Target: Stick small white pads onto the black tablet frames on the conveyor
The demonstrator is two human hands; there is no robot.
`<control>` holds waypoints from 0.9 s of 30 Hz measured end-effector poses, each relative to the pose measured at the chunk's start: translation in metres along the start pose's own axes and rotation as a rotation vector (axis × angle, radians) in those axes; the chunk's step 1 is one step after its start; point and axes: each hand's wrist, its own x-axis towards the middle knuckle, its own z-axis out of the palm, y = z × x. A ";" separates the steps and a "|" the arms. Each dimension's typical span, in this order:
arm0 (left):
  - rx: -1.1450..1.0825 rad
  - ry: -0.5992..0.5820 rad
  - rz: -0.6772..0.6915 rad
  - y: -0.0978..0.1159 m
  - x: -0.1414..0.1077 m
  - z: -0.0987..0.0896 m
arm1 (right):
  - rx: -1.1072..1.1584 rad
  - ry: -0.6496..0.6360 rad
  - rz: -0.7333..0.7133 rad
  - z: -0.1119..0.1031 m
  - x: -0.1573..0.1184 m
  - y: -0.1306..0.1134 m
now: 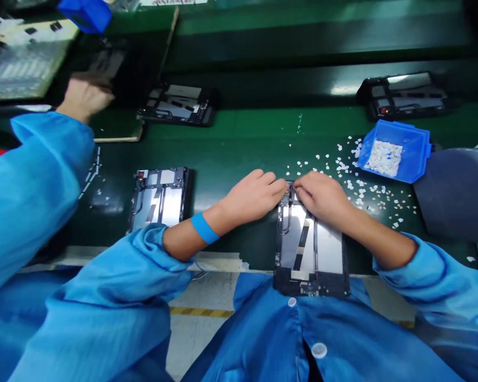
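An opened tablet (329,246), with its inner boards, silver plates and dark ribbon cable showing, lies in front of me at the bench's near edge. At its top left corner is my left hand (255,196), wearing a blue wristband, with fingers closed and fingertips on that corner. Just beside it, my right hand (322,196) pinches at the tablet's top edge. Whatever sits between the fingertips of either hand is too small or hidden. Small white pieces (358,193) lie scattered right of my hands, near a blue bin (420,151) holding more of them.
Another opened tablet (171,201) lies to the left. Two more, one at the back left (179,103) and one at the back right (406,95), rest farther off. A co-worker's hand (85,98) works at upper left, near a board. A dark grey object (458,196) stands at right.
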 end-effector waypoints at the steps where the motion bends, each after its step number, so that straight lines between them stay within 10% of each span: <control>1: -0.015 0.000 0.000 0.000 -0.001 0.000 | -0.023 0.012 -0.074 0.003 -0.006 0.000; 11: -0.544 0.135 -0.224 -0.022 -0.012 0.028 | -0.182 0.020 -0.244 0.009 -0.019 0.000; 19: -0.819 0.075 -0.515 -0.018 0.012 0.016 | -0.165 -0.026 -0.340 0.005 -0.016 0.000; 27: -1.228 -0.201 -0.682 -0.028 0.039 0.017 | 0.008 0.391 0.139 -0.034 -0.054 0.020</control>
